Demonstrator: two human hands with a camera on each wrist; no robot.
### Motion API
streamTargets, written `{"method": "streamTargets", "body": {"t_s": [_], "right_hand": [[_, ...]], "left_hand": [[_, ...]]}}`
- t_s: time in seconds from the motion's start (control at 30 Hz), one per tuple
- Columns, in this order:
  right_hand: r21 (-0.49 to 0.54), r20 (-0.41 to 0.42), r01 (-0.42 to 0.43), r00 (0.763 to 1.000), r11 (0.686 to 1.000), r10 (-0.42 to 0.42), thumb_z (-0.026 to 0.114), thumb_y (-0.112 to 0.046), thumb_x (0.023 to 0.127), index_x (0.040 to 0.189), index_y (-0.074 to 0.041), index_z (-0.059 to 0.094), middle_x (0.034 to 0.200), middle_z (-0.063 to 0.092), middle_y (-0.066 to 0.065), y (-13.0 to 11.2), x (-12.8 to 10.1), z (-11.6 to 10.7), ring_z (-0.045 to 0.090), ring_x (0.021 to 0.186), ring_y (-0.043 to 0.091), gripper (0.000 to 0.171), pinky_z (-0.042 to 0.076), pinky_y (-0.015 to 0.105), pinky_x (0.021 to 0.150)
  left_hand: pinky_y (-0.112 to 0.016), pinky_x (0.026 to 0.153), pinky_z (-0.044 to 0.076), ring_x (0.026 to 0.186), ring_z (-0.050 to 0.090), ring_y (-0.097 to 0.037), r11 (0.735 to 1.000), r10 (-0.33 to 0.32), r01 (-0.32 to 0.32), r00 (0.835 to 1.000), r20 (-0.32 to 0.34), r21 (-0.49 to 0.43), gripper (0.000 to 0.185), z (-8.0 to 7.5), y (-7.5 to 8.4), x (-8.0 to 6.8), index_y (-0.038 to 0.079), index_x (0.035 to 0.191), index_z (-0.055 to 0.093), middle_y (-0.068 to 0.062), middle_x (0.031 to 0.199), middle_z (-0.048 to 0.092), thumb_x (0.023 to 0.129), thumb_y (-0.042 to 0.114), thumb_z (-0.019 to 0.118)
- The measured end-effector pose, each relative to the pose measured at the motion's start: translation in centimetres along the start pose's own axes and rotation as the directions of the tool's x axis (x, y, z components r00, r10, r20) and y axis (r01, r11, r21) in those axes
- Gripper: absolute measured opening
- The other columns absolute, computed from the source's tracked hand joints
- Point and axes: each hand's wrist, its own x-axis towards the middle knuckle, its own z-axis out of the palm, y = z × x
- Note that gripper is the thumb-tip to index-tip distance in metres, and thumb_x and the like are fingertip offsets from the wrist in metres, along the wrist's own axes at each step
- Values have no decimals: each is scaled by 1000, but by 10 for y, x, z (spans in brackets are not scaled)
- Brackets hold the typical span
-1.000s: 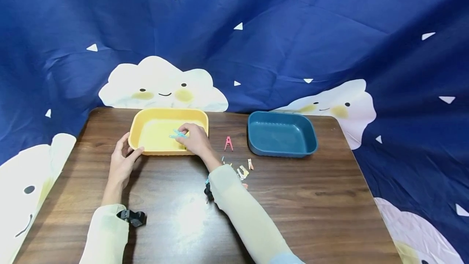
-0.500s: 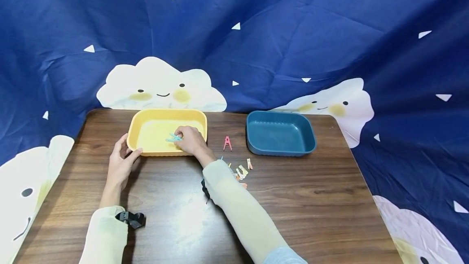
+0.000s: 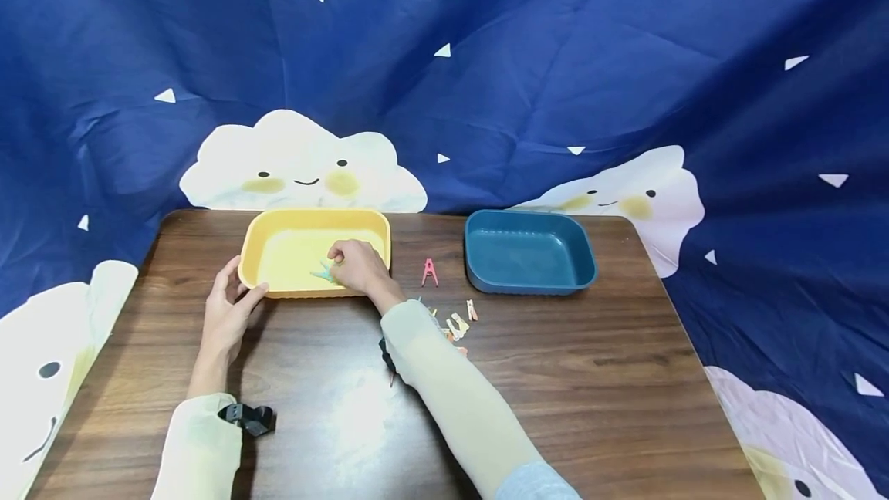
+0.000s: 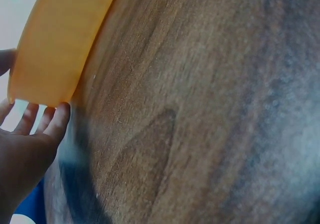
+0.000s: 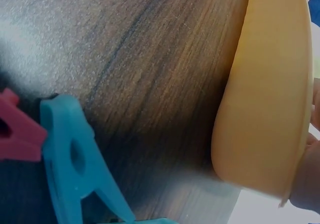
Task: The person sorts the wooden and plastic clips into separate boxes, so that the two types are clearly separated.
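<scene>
Left hand (image 3: 225, 311) grips yellow tray (image 3: 288, 253), near table's (image 3: 590, 392) far-left corner; right hand (image 3: 361, 265), fingers curled, at blue clip (image 3: 322, 273) inside; cannot tell whether held.

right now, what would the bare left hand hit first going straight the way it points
Likely the yellow rounded-rectangular plastic tray: the bare left hand is touching its near left corner.
</scene>
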Motion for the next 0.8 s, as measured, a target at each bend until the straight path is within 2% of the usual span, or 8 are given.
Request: {"method": "streamTargets", "body": {"t_s": [0.2, 0.37, 0.63, 0.8], "right_hand": [[20, -7, 19, 1000, 1000, -19, 67, -11, 91, 111, -14, 74, 93, 64, -9, 0, 0, -2, 58, 84, 6, 21, 46, 17, 71], [114, -40, 40, 999, 993, -36, 68, -12, 91, 112, -11, 74, 91, 64, -7, 1, 0, -5, 57, 83, 8, 22, 45, 18, 71], [251, -174, 165, 977, 954, -123, 71, -12, 92, 108, -6, 74, 87, 66, -4, 6, 0, -9, 52, 57, 0, 17, 45, 16, 57], [317, -207, 198, 969, 928, -136, 71, -10, 92, 111, -2, 73, 90, 69, 2, 6, -11, -17, 56, 62, 2, 20, 48, 17, 60]], "left_hand": [[-8, 84, 47, 130, 43, -22, 1000, -1, 1, 1000, 5, -16, 77, 0, -2, 3, 14, 160, 29, -13, 152, 38, 95, 2, 68], [-8, 85, 46, 132, 41, -23, 1000, 3, -3, 1000, 10, -7, 77, -1, -3, 6, 14, 161, 28, -15, 153, 38, 96, 3, 68], [-8, 86, 47, 135, 41, -27, 998, 10, -9, 1000, 20, -61, 77, -1, 1, 3, 13, 161, 29, -17, 153, 38, 95, 3, 69], [-8, 86, 47, 137, 40, -28, 999, 0, 1, 1000, 22, -41, 78, -2, 0, 2, 14, 161, 28, -18, 155, 37, 95, 5, 69]]}}
